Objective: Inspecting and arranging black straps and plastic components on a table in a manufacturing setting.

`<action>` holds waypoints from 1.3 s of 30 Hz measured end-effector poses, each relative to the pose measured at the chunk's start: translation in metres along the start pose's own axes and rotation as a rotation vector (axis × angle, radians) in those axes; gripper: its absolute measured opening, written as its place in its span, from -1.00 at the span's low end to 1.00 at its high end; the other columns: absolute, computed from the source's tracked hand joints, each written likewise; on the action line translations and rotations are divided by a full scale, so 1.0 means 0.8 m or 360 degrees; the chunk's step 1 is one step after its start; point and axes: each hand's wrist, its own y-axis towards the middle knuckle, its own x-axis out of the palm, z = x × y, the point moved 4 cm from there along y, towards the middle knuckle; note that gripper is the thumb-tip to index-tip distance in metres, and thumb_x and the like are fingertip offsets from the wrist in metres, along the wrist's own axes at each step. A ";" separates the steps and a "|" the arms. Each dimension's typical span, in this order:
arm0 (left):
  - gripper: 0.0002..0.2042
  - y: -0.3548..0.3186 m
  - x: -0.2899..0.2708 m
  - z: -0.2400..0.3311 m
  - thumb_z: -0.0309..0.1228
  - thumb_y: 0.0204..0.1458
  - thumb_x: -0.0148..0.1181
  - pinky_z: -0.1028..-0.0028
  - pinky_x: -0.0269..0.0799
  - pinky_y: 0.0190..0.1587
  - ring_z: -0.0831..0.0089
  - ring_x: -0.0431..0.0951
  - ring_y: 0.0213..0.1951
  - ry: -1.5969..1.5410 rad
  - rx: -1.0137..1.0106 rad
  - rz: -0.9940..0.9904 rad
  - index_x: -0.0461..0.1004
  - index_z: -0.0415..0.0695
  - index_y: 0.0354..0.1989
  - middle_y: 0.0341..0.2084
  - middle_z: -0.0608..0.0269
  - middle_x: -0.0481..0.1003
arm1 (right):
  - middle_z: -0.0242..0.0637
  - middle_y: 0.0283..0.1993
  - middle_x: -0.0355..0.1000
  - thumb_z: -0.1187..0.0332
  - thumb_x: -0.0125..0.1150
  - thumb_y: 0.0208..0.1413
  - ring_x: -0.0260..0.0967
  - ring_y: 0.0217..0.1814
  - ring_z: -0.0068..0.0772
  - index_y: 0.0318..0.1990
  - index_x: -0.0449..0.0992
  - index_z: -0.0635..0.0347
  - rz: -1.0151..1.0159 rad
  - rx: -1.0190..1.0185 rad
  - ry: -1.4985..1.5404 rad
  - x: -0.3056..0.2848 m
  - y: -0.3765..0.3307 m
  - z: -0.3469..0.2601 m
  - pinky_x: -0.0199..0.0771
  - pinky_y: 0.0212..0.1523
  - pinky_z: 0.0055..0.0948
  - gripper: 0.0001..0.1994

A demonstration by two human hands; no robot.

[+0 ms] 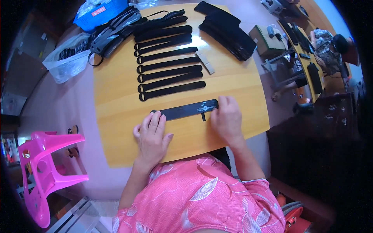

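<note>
A flat black strap with a pale printed mark lies crosswise on the table in front of me. My left hand rests at its left end, fingertips laid on it and thumb held apart. At the other end, my right hand is closed, its fingers pinching the strap's tip. A short black tab sticks out below the strap near the right hand. Beyond it, several black straps with looped ends lie in a column.
The yellow wooden table also bears a small beige block, a stack of black pieces and bundled straps. Left are a blue basket, a clear bag and a pink stool. Another person sits at far right.
</note>
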 end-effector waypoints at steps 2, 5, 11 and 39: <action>-0.45 -0.002 0.004 0.003 -0.27 -0.04 0.22 0.06 -0.04 0.15 0.16 0.22 0.22 0.0046 -0.0045 -0.0015 0.33 -0.22 0.16 0.21 0.08 0.26 | -0.02 -0.26 0.32 0.50 0.19 -0.17 0.35 -0.16 0.01 -0.27 0.39 0.27 0.0119 -0.0179 0.0117 -0.010 -0.003 -0.042 0.38 -0.18 -0.19 -0.76; -0.44 -0.006 0.009 0.004 -0.23 -0.03 0.21 -0.08 -0.06 0.12 0.20 0.19 0.25 0.0119 -0.0021 0.0014 0.33 -0.22 0.16 0.21 0.10 0.26 | 0.02 0.11 0.31 0.42 0.23 -0.13 0.23 0.24 0.03 -0.07 0.43 0.25 0.0048 -0.0511 0.0190 0.005 -0.021 -0.103 0.24 0.18 -0.06 -0.62; -0.43 -0.010 0.014 0.003 -0.22 -0.01 0.20 -0.11 -0.07 0.12 0.20 0.15 0.30 0.0183 0.0015 -0.0032 0.31 -0.19 0.19 0.24 0.08 0.23 | -0.01 0.31 0.17 0.20 0.29 -0.07 0.06 0.39 0.03 0.15 0.38 0.13 -0.0194 -0.0618 0.0322 0.044 -0.038 -0.107 -0.03 0.33 0.08 -0.43; -0.65 -0.015 -0.037 -0.101 -0.38 0.02 0.23 0.19 0.09 0.26 0.15 0.33 0.21 -0.1263 -0.0586 0.0358 0.49 -0.15 0.02 0.10 0.07 0.42 | 0.00 0.45 -0.08 0.21 0.13 0.13 -0.20 0.51 0.01 0.34 0.10 0.22 -0.0420 -0.0162 0.0200 0.017 -0.047 0.005 -0.37 0.38 0.23 -0.35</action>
